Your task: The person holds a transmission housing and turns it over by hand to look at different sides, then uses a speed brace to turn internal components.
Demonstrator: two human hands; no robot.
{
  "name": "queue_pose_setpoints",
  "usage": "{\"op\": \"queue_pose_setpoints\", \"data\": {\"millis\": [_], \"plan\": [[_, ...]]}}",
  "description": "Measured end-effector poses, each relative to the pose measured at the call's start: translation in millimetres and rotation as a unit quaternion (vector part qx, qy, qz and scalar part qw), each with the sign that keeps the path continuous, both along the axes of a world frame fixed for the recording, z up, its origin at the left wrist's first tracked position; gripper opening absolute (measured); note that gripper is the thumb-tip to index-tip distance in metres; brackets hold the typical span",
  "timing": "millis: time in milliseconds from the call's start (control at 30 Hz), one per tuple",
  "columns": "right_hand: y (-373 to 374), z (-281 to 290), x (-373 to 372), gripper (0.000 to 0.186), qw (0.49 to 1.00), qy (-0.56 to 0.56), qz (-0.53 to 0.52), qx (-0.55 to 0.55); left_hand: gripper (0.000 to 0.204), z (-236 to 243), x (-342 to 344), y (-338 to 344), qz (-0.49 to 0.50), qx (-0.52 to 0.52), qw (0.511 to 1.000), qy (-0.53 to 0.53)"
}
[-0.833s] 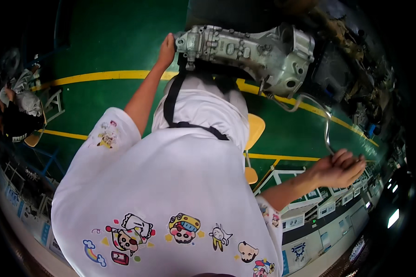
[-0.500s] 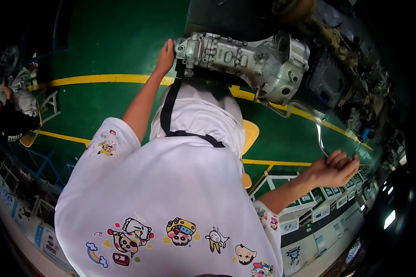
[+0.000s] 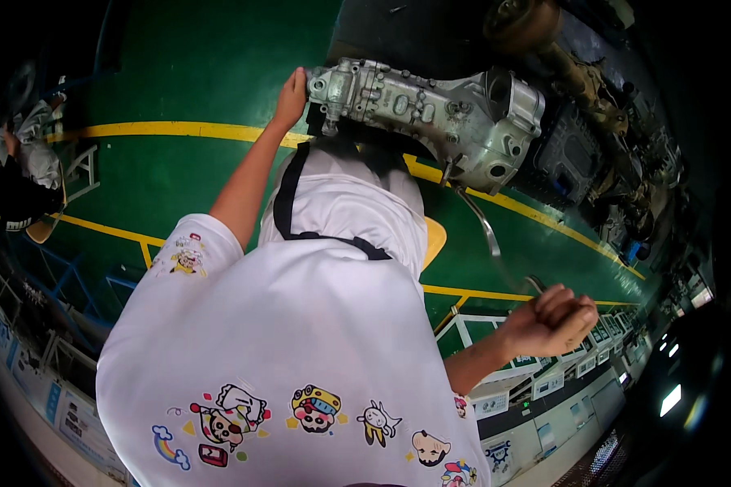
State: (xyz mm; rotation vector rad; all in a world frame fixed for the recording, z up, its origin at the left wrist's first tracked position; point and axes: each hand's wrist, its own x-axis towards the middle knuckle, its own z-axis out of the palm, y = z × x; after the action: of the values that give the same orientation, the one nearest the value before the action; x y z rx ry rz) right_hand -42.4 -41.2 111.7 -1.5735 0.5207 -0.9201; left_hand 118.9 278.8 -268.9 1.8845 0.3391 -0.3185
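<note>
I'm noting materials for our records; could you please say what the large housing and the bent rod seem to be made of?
Large housing: probably cast metal, perhaps aluminium, dull silver-grey, with moulded lugs and openings. Bent rod: likely steel, possibly plated; its smooth surface shows bright highlights.

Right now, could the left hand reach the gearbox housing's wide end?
Probably not without shifting: the left hand is at the narrow end, with most of the gearbox housing between it and the wide end.
</note>
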Motion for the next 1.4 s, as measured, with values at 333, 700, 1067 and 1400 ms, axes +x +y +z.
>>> {"op": "queue_pose_setpoints", "data": {"millis": [333,700,1067,1400], "plan": [[-10,1,1,0.019,1.000,-0.017,-0.001,0.018,0.059,7,-3,-3,0.023,0.058,0.997,-0.043],[-7,-2,8,0.018,0.999,-0.018,0.035,0.004,0.059,-17,-9,-4,0.045,0.074,0.993,-0.080],[-22,0,-20,0.020,0.999,-0.023,-0.023,-0.015,0.059,5,-3,-8,0.041,0.052,0.997,-0.029],[-8,-5,14,0.019,0.998,-0.045,0.023,0.028,0.031,133,5,-56,0.173,0.000,0.942,-0.288]]}}
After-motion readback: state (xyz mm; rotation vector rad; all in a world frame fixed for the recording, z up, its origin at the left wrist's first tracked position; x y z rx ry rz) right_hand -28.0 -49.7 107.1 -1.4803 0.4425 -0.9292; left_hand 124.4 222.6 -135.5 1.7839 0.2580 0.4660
